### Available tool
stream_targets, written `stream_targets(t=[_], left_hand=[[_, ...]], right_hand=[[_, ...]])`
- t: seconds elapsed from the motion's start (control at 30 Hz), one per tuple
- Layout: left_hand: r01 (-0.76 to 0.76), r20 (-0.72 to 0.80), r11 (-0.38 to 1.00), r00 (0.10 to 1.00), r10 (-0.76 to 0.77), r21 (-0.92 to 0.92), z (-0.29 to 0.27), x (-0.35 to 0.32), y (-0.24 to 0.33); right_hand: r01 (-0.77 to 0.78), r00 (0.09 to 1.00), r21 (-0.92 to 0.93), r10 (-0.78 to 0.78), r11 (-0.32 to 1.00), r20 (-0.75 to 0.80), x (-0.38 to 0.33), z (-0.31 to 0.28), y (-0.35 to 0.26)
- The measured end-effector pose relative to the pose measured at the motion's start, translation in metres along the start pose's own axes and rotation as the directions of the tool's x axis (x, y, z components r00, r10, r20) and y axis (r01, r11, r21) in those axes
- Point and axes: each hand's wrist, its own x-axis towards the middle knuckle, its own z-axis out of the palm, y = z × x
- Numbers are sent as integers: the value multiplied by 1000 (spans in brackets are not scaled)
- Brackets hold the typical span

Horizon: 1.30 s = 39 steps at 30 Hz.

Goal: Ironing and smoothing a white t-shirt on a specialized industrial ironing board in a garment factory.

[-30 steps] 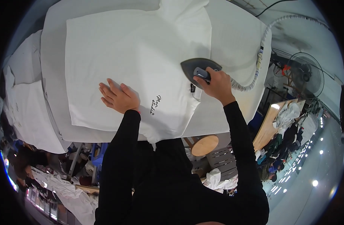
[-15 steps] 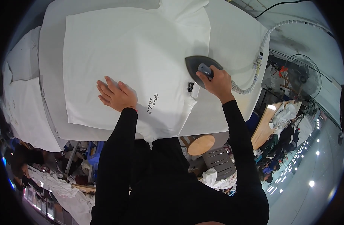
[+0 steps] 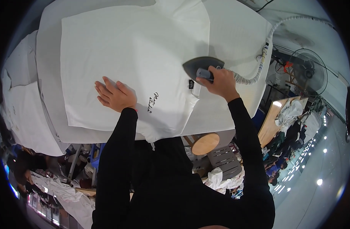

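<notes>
A white T-shirt (image 3: 106,42) lies spread over a pale padded ironing table (image 3: 236,38), with dark lettering on its chest and a black neck label (image 3: 191,84) at the collar. My left hand (image 3: 119,97) rests flat on the shirt left of the lettering, fingers spread. Wrapped around the grey handle of a steam iron (image 3: 200,65), my right hand (image 3: 222,84) is at the collar side. The iron's tip points left over the shirt just above the label. Whether the soleplate touches the cloth I cannot tell.
A wrapped hose (image 3: 264,53) runs from the iron to the upper right. Folded white garments (image 3: 26,114) hang at the left edge. Right of the table stand a fan (image 3: 308,70) and a wooden board (image 3: 272,122). Below are a round stool (image 3: 205,144) and a grey plastic chair (image 3: 224,162).
The iron has turned, its tip swinging down and left, and shifted slightly left toward the label. My left hand stays flat on the shirt. The whole view has shifted slightly.
</notes>
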Motion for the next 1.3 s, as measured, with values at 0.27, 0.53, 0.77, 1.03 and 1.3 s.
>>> stream_targets(t=[0.27,0.53,0.77,1.03,1.3], left_hand=[[-46,0,998,999,46,33,-1,2,0],[-60,2,995,998,60,75,0,-5,7],[-12,35,994,999,8,111,1,-6,6],[-6,67,992,998,-2,125,1,-6,4],[-9,43,995,999,5,104,0,-8,7]], right_hand=[[-49,998,15,49,999,32,-4,-2,1],[-173,985,55,172,983,18,-5,-5,7],[-157,981,87,166,984,-103,-10,2,8],[-217,970,119,228,969,-83,-9,2,2],[-251,964,146,261,957,-55,-2,-2,3]])
